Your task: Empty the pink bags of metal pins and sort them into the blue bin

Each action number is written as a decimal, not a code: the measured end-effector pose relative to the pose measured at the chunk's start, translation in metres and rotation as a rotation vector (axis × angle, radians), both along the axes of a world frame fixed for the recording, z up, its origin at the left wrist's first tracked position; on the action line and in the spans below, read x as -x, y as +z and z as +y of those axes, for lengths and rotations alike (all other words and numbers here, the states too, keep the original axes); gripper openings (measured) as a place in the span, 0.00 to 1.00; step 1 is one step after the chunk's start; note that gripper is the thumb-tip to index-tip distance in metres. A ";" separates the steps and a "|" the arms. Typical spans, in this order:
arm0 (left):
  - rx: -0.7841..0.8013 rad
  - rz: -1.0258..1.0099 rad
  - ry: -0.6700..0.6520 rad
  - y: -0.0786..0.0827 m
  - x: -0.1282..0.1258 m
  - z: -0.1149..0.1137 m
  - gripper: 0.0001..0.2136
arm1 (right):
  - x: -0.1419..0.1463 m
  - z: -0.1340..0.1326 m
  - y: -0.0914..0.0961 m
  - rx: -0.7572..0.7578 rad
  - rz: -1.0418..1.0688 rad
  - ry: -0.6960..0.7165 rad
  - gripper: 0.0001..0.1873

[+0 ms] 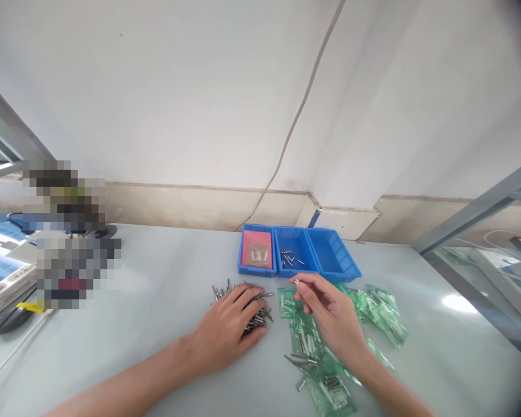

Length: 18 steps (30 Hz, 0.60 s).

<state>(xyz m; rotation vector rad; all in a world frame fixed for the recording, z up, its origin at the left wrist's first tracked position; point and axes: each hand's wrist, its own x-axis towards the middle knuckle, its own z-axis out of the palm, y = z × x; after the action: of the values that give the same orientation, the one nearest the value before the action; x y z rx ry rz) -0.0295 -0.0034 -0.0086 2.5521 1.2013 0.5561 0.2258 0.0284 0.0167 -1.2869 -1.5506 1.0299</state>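
One narrow gap separates left hand (231,321) from green packets (304,339).

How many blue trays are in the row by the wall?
3: left tray, with a red sheet; middle tray, with metal pieces; right tray, beside it.

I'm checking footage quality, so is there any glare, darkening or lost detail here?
Head view: bright glare on the table at far right; shiny highlights on the green bags; dark right-hand corners; a pixelated patch at left; the piece in the right hand lacks clear detail.
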 end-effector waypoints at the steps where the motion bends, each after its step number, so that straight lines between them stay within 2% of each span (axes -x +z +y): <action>1: 0.000 -0.001 -0.002 0.000 0.000 0.000 0.18 | 0.000 0.001 0.001 0.008 0.000 -0.003 0.18; 8: 0.003 0.011 -0.002 -0.002 0.000 -0.001 0.17 | 0.001 0.004 0.001 -0.027 -0.007 0.027 0.18; 13: -0.024 -0.015 -0.003 -0.003 0.000 0.000 0.17 | 0.001 0.004 0.000 0.058 0.042 0.028 0.19; 18: -0.014 -0.007 -0.003 -0.003 0.000 0.000 0.17 | 0.001 0.005 -0.005 0.082 0.085 0.038 0.19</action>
<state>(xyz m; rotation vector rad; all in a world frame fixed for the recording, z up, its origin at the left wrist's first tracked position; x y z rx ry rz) -0.0296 -0.0032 -0.0113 2.5610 1.1955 0.5747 0.2252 0.0331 0.0121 -1.2565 -1.4869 1.1677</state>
